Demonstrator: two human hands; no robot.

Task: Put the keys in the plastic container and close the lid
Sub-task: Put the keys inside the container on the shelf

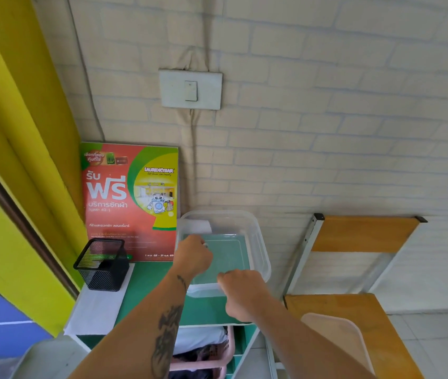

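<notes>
We see a clear, rectangular plastic container point(255, 242) standing open, lidless, on the green top of a white-edged shelf unit point(149, 283), pushed up near the brick-patterned wall. Through its walls and floor the green surface shows, and its floor looks bare. Our left hand point(193, 255) reaches over the container's left rim with the fingers curled inward; a small pale, shiny bit shows at the fingertips, which may be the keys point(205, 244), though we cannot tell for certain what it is or whether the fingers grip it. Our right hand point(242, 289) sits at the container's near right corner, knuckles up, fingers bent down against the rim; whether they clamp it or merely rest on it we cannot tell.

A pale pink, rounded plastic lid point(337, 337) lies on the seat of a wooden chair point(367, 233) just right of the shelf unit, apart from the container.

To the left stands a black wire-mesh pen holder point(102, 265), on a white sheet; we cannot make out anything in it. Behind it a red, green and yellow laundry poster point(124, 203) leans against the wall. Below the shelf top, a pink plastic basket point(217, 351) holds bundled cloth, white and dark.
</notes>
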